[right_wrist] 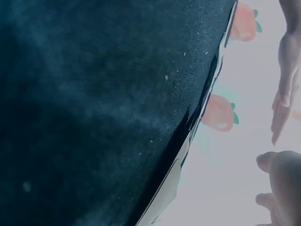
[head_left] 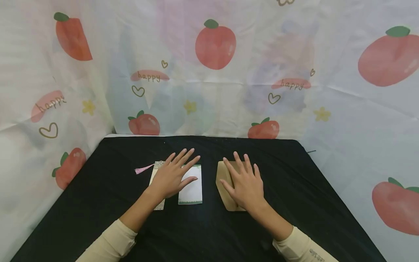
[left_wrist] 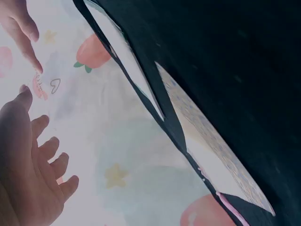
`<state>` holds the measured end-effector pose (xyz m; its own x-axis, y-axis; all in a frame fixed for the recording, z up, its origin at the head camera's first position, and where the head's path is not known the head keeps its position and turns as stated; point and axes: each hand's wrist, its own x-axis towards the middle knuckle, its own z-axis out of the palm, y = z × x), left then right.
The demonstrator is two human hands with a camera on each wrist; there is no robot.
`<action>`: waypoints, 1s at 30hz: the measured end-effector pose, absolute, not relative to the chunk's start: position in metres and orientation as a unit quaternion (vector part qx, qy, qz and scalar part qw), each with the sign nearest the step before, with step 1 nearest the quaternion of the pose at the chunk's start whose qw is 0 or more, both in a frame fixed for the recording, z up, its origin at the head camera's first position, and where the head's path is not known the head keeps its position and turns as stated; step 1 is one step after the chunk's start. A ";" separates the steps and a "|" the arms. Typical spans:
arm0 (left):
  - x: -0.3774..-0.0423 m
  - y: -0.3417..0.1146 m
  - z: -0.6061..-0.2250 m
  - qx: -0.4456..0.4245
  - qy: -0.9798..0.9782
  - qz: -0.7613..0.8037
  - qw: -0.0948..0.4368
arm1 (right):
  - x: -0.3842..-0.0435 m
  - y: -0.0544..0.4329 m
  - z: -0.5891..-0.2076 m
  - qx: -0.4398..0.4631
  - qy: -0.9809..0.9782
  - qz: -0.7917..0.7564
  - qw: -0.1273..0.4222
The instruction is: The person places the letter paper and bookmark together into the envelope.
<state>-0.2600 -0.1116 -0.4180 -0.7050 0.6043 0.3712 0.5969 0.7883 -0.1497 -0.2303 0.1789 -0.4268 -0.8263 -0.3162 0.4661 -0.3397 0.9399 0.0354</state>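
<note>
- Left hand (head_left: 170,178), 1: fingers straight and spread, thumb apart; raised above the speckled card and the white card; arm enters from 7 o'clock.
- Right hand (head_left: 247,187), 1: fingers straight and fanned; raised above the 3 o'clock part of the tan envelope; arm enters from 5 o'clock.
- Speckled card (head_left: 158,167), 1: flat, partly hidden by the left hand; pink tassel (head_left: 143,169) at its 10 o'clock.
- White card (head_left: 195,189), 1: green-edged, flat, at 3 o'clock from the speckled card, apart from it.
- Tan envelope (head_left: 225,185), 1: flat, at 3 o'clock from the white card, apart from it.
- Black cloth (head_left: 203,233), 1: beneath all 3 pieces.
- Fruit-printed backdrop (head_left: 216,98): 12 o'clock, beyond the cloth.
</note>
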 end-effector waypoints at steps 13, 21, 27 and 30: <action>-0.268 -0.086 -0.412 -0.326 -0.934 -0.071 0.127 | -0.234 0.181 -0.429 0.141 -0.968 0.025 0.205; -0.273 -0.069 -0.415 -0.328 -0.935 -0.090 0.102 | -0.233 0.182 -0.428 0.125 -0.973 0.037 0.189; -0.276 -0.061 -0.418 -0.322 -0.939 -0.082 0.084 | -0.233 0.182 -0.427 0.111 -0.978 0.046 0.170; -0.277 -0.056 -0.418 -0.315 -0.943 -0.077 0.067 | -0.231 0.182 -0.427 0.104 -0.981 0.049 0.154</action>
